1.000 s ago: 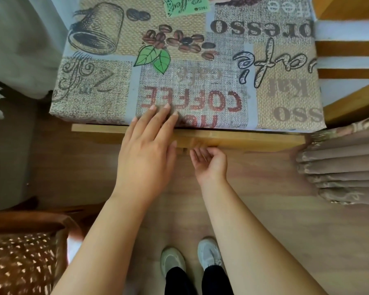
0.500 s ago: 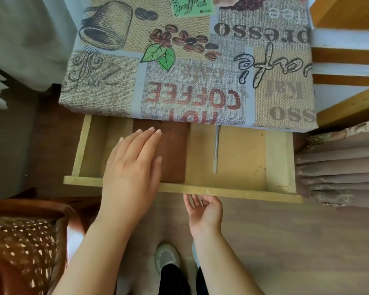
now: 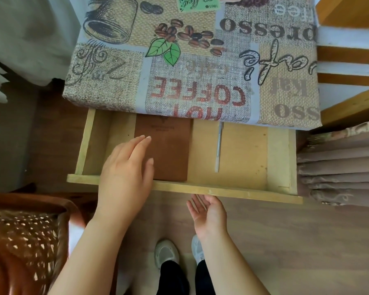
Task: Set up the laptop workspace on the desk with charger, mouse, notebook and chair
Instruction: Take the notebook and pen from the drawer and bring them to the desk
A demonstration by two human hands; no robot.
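The desk (image 3: 200, 60), covered with a coffee-print cloth, has its wooden drawer (image 3: 222, 191) pulled out toward me. A brown notebook (image 3: 170, 150) lies flat in the drawer's left half, its far end under the desk top. To its right lies a slim white pen (image 3: 218, 150). My left hand (image 3: 126, 171) hovers over the notebook's left edge, fingers spread, holding nothing. My right hand (image 3: 209, 211) is palm up just below the drawer's front board, fingers under its edge. The chair (image 3: 24, 241), with a brown patterned seat, stands at the lower left.
Pale curtains (image 3: 19, 39) hang at the left. Folded brown fabric (image 3: 339, 167) sits at the right beside the drawer. Wooden slats (image 3: 349, 56) are at the upper right. My feet in white shoes (image 3: 166, 252) stand on the wood floor below the drawer.
The drawer went from closed to pulled out, baring the notebook and pen. My left hand moved off the desk edge and now sits over the notebook; my right hand drew back with the drawer front.
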